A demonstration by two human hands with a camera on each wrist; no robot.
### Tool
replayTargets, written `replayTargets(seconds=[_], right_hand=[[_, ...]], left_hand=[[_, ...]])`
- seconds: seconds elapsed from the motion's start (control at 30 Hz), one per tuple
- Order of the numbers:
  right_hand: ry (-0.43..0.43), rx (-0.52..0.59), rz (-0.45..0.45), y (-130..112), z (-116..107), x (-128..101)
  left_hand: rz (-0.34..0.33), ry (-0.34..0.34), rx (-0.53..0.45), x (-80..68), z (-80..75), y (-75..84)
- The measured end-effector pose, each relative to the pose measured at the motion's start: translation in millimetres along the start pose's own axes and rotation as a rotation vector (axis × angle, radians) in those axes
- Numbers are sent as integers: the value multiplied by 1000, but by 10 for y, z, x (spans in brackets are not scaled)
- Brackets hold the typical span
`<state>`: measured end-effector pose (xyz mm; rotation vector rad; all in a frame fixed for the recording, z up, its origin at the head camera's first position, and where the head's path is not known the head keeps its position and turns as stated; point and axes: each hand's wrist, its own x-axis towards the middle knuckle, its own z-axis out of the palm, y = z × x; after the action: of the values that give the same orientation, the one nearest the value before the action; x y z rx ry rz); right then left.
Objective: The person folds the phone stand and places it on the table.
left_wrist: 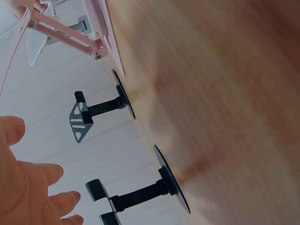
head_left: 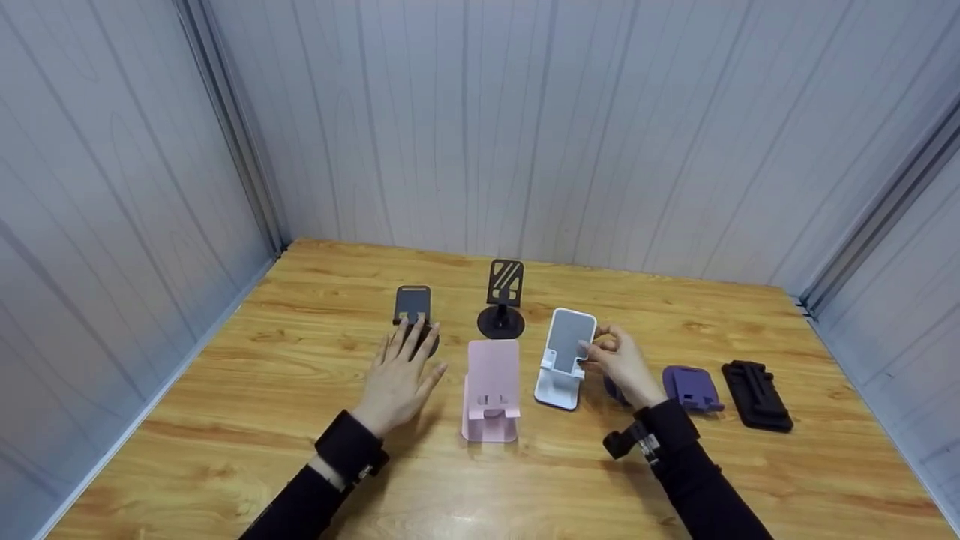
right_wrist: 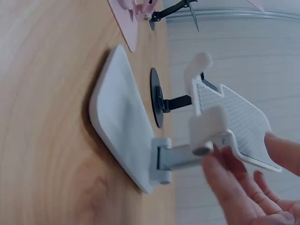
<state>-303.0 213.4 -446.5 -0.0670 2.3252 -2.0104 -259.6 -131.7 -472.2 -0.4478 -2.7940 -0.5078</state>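
On the wooden bench (head_left: 247,420) a row of phone stands runs from the left toward the right edge. The right hand (head_left: 619,364) pinches the side of the tilted back plate of the white stand (head_left: 564,358), thumb and fingers closed narrowly on the plate's edge; the wrist view shows the fingers (right_wrist: 234,178) behind the perforated plate near its hinge, a grip that suits steadying or tilting the plate while the flat base stays on the wood. The left hand (head_left: 401,371) lies wide and flat, fingers spread and straight, its fingertips at the small dark stand (head_left: 414,311) toward the far left; whether they press its round base I cannot tell, though the hand holds nothing. Between the hands the pink stand (head_left: 491,390) stands unfolded, and behind it, nearer the far edge, is a black stand (head_left: 502,300) on a round foot. Toward the right edge a purple stand (head_left: 691,386) and a black folded stand (head_left: 757,394) lie flat, apart from both hands.
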Motion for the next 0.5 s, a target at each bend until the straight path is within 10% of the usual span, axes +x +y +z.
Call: replayTargets(seconds=[0.5], right_hand=[[68, 117, -36, 45, 13, -5]], left_hand=[[4, 25, -26, 101, -94, 125]])
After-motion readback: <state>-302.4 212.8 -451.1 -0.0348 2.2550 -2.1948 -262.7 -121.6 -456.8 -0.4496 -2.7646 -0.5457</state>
